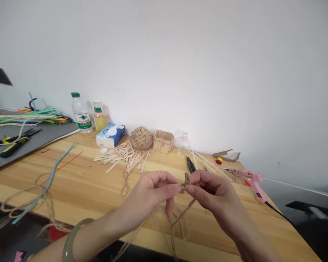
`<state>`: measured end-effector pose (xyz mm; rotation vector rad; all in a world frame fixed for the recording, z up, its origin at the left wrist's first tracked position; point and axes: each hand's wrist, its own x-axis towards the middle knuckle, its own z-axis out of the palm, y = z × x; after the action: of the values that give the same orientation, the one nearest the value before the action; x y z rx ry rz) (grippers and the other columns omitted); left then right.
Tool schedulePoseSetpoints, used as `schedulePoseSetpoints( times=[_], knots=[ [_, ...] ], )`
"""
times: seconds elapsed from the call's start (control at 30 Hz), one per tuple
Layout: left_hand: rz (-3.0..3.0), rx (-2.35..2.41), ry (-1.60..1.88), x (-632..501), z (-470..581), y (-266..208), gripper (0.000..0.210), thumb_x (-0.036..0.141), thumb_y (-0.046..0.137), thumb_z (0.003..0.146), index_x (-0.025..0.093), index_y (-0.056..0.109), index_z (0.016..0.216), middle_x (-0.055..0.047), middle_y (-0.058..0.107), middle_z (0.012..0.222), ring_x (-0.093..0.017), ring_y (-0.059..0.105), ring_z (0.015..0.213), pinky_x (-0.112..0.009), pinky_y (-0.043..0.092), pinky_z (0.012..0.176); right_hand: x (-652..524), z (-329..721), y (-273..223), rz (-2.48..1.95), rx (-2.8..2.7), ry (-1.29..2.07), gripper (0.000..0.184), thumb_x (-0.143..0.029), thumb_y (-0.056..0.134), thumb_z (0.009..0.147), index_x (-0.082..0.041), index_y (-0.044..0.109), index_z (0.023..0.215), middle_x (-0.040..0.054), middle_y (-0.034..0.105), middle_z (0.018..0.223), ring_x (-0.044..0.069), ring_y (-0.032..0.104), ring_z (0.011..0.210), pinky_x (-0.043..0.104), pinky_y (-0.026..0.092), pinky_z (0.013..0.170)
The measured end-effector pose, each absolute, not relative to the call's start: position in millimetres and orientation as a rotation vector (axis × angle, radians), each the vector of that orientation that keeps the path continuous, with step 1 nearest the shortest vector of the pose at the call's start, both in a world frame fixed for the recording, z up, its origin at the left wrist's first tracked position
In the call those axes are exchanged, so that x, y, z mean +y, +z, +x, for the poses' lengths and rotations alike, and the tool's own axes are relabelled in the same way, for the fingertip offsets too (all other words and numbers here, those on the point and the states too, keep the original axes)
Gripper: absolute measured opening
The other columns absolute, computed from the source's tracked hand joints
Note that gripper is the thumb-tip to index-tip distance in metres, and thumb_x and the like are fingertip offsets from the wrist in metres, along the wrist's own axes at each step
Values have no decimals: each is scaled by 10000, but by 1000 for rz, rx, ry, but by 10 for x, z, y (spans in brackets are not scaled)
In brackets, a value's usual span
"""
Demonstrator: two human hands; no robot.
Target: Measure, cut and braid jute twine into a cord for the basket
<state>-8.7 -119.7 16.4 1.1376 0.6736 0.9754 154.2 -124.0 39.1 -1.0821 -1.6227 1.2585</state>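
Between my two hands is a short braided piece of jute twine [187,178], held above the front of the wooden table. My left hand [160,189] pinches its left side between thumb and fingers. From the right, my right hand [209,187] pinches the same piece with thumb and forefinger. Loose twine strands [172,233] hang below the hands and run past the table's front edge. Part of the braid is hidden by my fingertips.
Behind the hands lie wooden craft sticks [117,154], a twine ball [141,138], a small stick basket [164,142] and a utility knife [190,165]. A pink glue gun [254,178] lies right. A tissue box [110,135], water bottle [82,114] and pliers [16,142] are left.
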Motion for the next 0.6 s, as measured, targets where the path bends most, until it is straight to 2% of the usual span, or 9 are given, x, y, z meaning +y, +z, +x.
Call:
schedulePoseSetpoints(
  times=[0.17, 0.3, 0.37, 0.43, 0.5, 0.6],
  knots=[
    [1012, 645, 1040, -1200, -58, 190, 193, 294, 628, 718, 125, 541, 745, -42, 661, 636, -2, 270, 337, -176, 131, 355, -1274, 1495, 358, -1113, -1601, 1146, 311, -429, 565, 763, -161, 451, 653, -50, 336, 540, 70, 270, 507, 189, 211, 456],
    [913, 523, 978, -1180, -73, 170, 184, 293, 611, 735, 130, 526, 734, -42, 652, 621, 10, 233, 322, -172, 109, 350, -1281, 1485, 324, -1099, -1604, 1117, 331, -446, 554, 767, -167, 422, 647, -49, 320, 547, 77, 271, 518, 193, 226, 469],
    [1004, 499, 959, -1174, -90, 153, 179, 305, 602, 739, 135, 546, 731, -38, 647, 613, -3, 277, 333, -168, 147, 351, -1285, 1489, 309, -1090, -1597, 1110, 327, -448, 551, 771, -168, 426, 655, -46, 327, 551, 81, 284, 523, 195, 241, 475],
    [1321, 548, 1028, -1182, -105, 137, 154, 290, 593, 750, 140, 583, 716, -41, 645, 626, -45, 417, 412, -172, 262, 392, -1291, 1491, 294, -1076, -1581, 1103, 318, -443, 556, 770, -168, 437, 662, -40, 347, 561, 85, 304, 533, 195, 256, 483],
    [1846, 681, 1260, -1198, -110, 115, 102, 212, 570, 770, 142, 627, 723, -48, 642, 651, -95, 513, 539, -203, 353, 480, -1297, 1482, 273, -1057, -1530, 1082, 316, -431, 569, 767, -164, 443, 655, -41, 349, 563, 79, 299, 529, 188, 250, 476],
    [2591, 892, 1697, -1214, -88, 47, 153, 82, 517, 780, 111, 645, 858, -64, 631, 663, -126, 513, 594, -239, 376, 525, -1306, 1432, 216, -1048, -1370, 1096, 315, -418, 585, 762, -161, 439, 652, -59, 307, 524, 60, 243, 480, 177, 194, 431]
  ],
)
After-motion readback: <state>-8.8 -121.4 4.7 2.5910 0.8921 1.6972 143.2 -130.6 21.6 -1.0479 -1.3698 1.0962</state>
